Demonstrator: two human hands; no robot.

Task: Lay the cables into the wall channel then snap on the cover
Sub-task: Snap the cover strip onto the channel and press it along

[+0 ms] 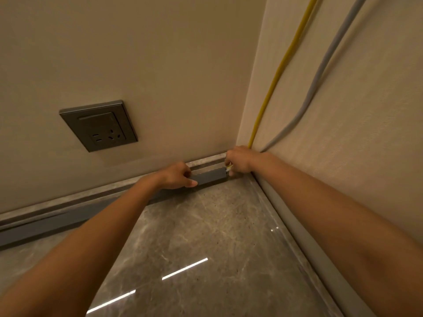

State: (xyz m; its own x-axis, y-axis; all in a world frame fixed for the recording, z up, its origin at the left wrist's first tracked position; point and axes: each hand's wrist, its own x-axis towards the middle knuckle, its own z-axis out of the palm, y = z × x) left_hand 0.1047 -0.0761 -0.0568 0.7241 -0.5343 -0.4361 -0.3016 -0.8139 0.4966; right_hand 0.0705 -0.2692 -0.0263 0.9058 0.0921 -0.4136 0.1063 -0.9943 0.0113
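Head view, channel: grey wall channel runs along the foot of the back wall, just above the floor, ending near the room corner.
Head view, cables: yellow cable and grey cable hang down the right wall into the corner; their lower ends vanish behind the right hand.
Left hand: left hand curled over the channel, thumb on its front face, pressing or steadying.
Right hand: right hand closed at the channel's corner end, pinching what looks like the cable ends; exact grip hidden.
Cover: cannot tell whether the grey face is the cover or the open base.
Handling, cables: judged light, limp, springy; pinch close to the channel mouth.
Handling, channel: judged thin stiff plastic; press with fingertips along the edge, not mid-span.
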